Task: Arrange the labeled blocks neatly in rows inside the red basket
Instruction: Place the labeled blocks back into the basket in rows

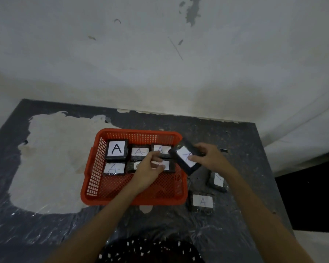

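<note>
A red plastic basket (95, 179) sits on the dark table. Inside it lie several black blocks with white "A" labels in two rows, such as the back-left block (116, 149) and the front-left block (114, 168). My right hand (209, 158) grips another labeled block (185, 158), tilted above the basket's right rim. My left hand (148, 171) hovers inside the basket over the front row's right blocks, fingers loosely apart, covering part of them. Two more labeled blocks (202, 202) (217, 180) lie on the table right of the basket.
The table (46, 228) is dark with a large pale worn patch (51, 160) left of the basket. A white wall stands close behind. The table's right edge drops to a dark floor area (308, 196).
</note>
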`<control>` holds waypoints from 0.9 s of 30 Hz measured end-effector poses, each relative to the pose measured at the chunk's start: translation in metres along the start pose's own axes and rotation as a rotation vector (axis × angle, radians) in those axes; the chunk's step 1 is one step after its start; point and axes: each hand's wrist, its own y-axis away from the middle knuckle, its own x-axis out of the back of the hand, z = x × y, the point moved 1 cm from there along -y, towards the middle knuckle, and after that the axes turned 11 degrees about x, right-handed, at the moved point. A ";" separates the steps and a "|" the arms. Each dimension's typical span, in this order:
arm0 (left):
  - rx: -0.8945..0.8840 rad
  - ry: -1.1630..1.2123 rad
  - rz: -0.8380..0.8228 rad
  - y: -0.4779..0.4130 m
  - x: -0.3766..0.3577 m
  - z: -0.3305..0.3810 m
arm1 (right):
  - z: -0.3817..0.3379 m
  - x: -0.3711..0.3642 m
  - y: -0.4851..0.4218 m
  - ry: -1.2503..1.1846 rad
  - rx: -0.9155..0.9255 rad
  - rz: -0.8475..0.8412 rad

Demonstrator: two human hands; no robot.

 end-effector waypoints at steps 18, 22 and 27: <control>0.503 -0.046 -0.039 -0.014 -0.014 -0.056 | 0.114 -0.004 0.017 0.287 -0.414 0.285; 0.439 -0.309 0.047 -0.011 -0.023 -0.057 | 0.163 -0.008 0.028 0.323 -0.683 0.273; 0.433 -0.469 0.000 -0.015 -0.023 -0.061 | 0.171 -0.025 0.035 0.291 -0.725 0.302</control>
